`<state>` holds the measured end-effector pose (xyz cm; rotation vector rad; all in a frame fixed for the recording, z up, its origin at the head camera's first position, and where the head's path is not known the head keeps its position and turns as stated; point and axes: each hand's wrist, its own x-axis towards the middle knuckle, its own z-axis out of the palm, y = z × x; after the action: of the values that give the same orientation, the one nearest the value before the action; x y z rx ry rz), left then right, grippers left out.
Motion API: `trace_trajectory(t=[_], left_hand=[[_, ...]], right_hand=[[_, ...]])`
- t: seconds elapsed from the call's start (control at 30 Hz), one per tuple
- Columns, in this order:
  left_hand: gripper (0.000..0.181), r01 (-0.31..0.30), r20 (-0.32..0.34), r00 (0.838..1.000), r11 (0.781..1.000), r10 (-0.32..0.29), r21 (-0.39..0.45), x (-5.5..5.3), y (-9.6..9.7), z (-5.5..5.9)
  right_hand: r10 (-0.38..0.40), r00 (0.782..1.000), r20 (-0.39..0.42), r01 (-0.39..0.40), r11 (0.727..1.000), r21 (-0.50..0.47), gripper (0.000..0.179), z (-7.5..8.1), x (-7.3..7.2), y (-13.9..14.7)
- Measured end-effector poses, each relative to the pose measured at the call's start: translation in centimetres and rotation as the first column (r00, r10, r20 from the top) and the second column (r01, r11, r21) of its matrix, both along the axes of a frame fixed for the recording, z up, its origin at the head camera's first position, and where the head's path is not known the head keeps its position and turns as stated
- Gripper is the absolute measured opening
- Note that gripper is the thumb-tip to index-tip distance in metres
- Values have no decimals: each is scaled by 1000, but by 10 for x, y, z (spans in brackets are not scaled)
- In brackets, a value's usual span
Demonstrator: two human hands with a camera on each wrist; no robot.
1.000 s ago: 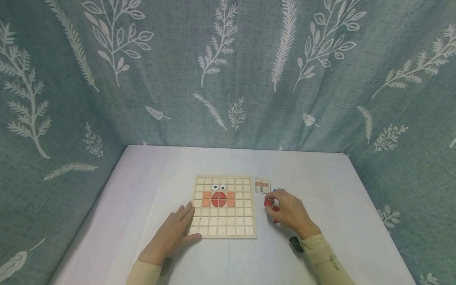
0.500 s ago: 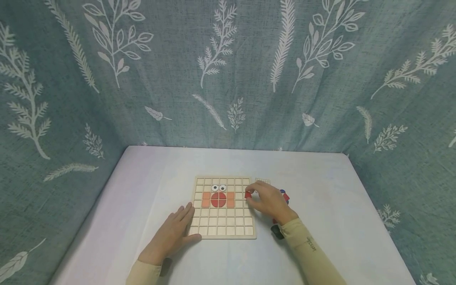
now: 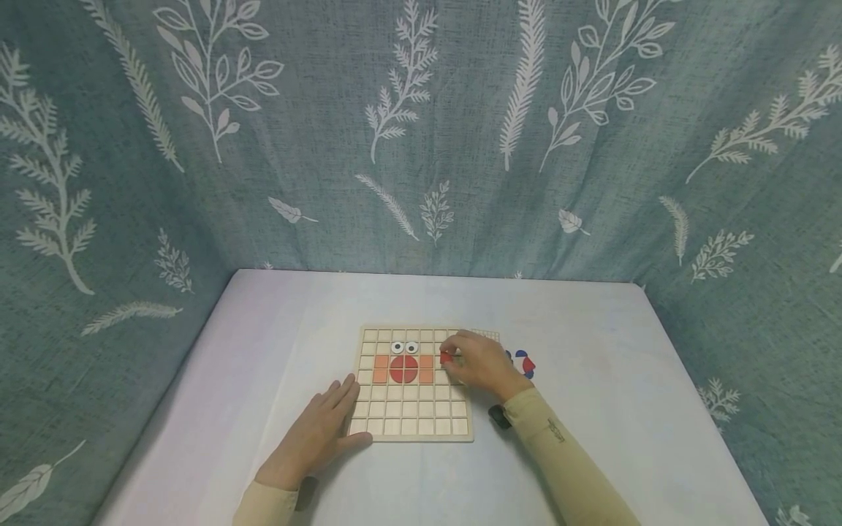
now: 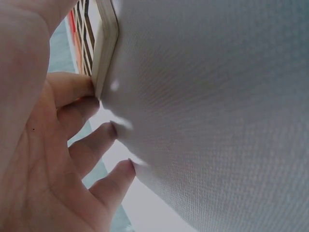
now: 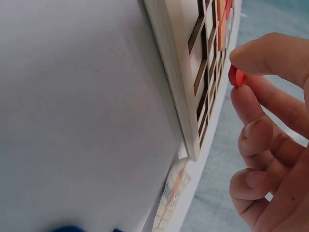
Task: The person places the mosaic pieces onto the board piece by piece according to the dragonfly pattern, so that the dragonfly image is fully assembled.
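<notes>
A square wooden grid board [image 3: 417, 426] lies on the table. On it are two eye tiles [image 3: 397, 348], a red circle [image 3: 404, 369] of quarter pieces, and orange squares [image 3: 381, 369] on both sides. My left hand [image 3: 317, 432] rests along the board's left edge with extended fingers; in the left wrist view its fingertips touch the board's rim [image 4: 104, 48] and the tabletop. Over the right-hand columns, my right hand [image 3: 483, 363] pinches a small red tile [image 5: 236, 76] between thumb and fingers. The right wrist view shows that tile above the grid.
A pattern card [image 3: 487, 333], partly hidden by the right hand, lies beside the board's upper right corner. Farther right are loose red [image 3: 528, 365] and blue pieces [image 3: 522, 353]. Patterned curtain [image 3: 421, 146] hangs behind and along both sides of the white table [image 3: 296, 314].
My right hand has picked the red tile from the loose pieces and carried it left over the board, uncovering some of those pieces. The left hand has stayed put.
</notes>
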<state>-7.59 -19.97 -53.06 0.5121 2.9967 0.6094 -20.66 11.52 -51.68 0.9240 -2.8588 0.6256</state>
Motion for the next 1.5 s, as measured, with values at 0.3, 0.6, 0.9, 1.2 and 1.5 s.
trace_trajectory(t=[0.3,0.6,0.9,1.2,1.5], left_hand=[[91,-3,12,1000,1000,3,0,-1,-1,-2],[90,-2,6,1000,1000,2,6,0,-1,0],[91,0,1,1000,1000,0,7,0,0,0],[91,5,-7,1000,1000,-5,10,0,1,1],[92,-1,-16,1000,1000,1,1,0,0,-3]], right_hand=[[67,997,-41,-67,998,15,15,-4,-6,-5],[47,998,47,-49,998,38,15,-4,-7,-9],[-8,986,168,-7,996,89,20,0,-9,-11],[-10,985,171,-7,995,102,17,2,-7,-13],[-19,994,106,10,997,80,17,-2,-1,-16]])
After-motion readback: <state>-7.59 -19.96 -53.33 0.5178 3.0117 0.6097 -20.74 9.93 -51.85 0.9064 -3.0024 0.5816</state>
